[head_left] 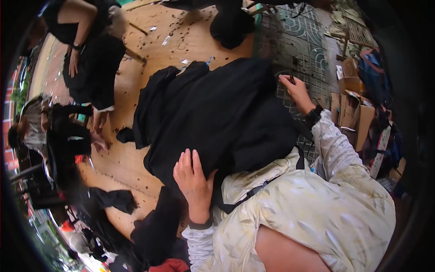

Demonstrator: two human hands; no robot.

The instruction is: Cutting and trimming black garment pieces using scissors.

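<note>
A large black cloth [210, 113] is spread over my lap in folds, reaching toward the plywood sheet in front of me. My left hand [194, 177] rests on its lower left part, fingers extended and lying flat. Beyond the cloth's upper right edge, over the tiled ground, my right hand [297, 93] pinches a small dark object [292, 80], perhaps a small tool, too small to make out clearly. More black fabric [156, 220] lies below and to the left of my left hand.
Plywood [118, 167] bears scattered dark bits. Seated people in black [93, 72] and another person [31, 122] are at the left, black fabric [231, 27] at the top. Patterned paving [303, 41], cardboard boxes [362, 127] and a blue bag [376, 77] lie to the right.
</note>
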